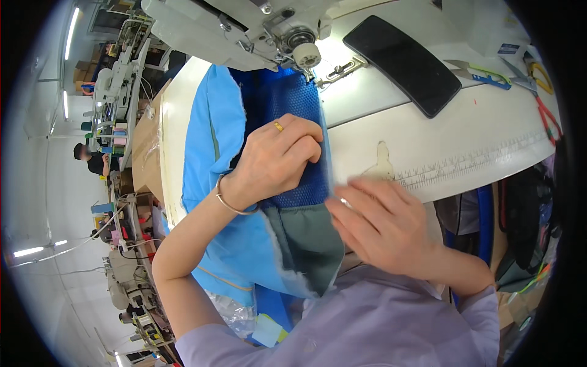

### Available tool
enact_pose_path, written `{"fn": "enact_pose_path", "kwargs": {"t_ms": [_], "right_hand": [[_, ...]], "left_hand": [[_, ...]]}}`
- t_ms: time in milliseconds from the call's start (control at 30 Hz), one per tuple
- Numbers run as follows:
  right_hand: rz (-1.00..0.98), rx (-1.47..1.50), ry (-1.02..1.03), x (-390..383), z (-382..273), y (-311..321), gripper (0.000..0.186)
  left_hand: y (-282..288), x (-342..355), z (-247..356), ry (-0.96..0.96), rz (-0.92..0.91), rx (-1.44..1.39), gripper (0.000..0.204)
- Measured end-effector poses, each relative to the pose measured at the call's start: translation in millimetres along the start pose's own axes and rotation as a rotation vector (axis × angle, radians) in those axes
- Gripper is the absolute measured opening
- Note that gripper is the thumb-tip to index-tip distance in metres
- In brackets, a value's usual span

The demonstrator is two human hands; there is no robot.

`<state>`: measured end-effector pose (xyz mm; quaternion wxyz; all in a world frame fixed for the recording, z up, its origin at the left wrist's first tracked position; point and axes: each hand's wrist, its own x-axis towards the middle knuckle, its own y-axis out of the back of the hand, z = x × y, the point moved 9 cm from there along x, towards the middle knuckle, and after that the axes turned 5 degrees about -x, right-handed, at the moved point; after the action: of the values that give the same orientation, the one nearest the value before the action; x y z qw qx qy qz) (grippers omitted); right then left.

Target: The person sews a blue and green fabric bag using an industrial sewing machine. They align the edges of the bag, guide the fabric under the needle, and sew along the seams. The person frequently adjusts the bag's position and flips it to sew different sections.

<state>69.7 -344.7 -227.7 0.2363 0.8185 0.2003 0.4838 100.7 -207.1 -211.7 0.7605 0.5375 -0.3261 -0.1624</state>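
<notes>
Blue mesh fabric (284,95) lies on the white sewing table, its far end under the head of a sewing machine (211,30). Light blue fabric (205,144) spreads along its left side, and a grey-green panel (309,241) joins its near end. My left hand (278,156), with a ring and a bangle, rests on the mesh, fingers curled in and gripping it near its right edge. At that edge, closer to me, is my right hand (385,226). Its fingers are stretched and apart, partly smeared by motion; whether the fingertips touch the fabric is unclear.
A black phone (403,64) lies right of the needle area. Small snips (483,74) and red-handled scissors (544,110) sit farther right. A printed ruler scale (471,162) crosses the tabletop near its front edge. Other machines and a person (95,160) are at far left.
</notes>
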Motion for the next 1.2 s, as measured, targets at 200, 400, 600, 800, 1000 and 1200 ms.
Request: {"fn": "enact_pose_path", "kwargs": {"t_ms": [200,400,600,800,1000,1200], "right_hand": [[-0.130,-0.032,0.024,3.0,10.1,-23.9,0.034],[-0.119,0.024,-0.007,-0.5,15.1,-24.0,0.038],[-0.130,0.028,0.005,-0.9,16.7,-25.3,0.038],[-0.154,0.020,-0.009,1.5,17.3,-26.1,0.039],[-0.159,0.020,-0.023,1.9,18.5,-26.5,0.038],[-0.155,0.004,-0.020,3.1,17.6,-26.2,0.039]], "left_hand": [[1.9,-4.0,-3.0,0.016,-0.014,-0.011,0.029],[-6.1,-0.6,-7.3,0.002,-0.047,0.016,0.038],[-3.7,-6.6,-11.7,-0.008,-0.034,-0.025,0.038],[-5.1,-6.4,-9.9,-0.016,-0.039,0.007,0.037],[1.0,-8.5,-11.3,0.013,-0.017,0.011,0.035],[7.3,-14.8,-13.0,0.040,0.033,-0.001,0.030]]}}
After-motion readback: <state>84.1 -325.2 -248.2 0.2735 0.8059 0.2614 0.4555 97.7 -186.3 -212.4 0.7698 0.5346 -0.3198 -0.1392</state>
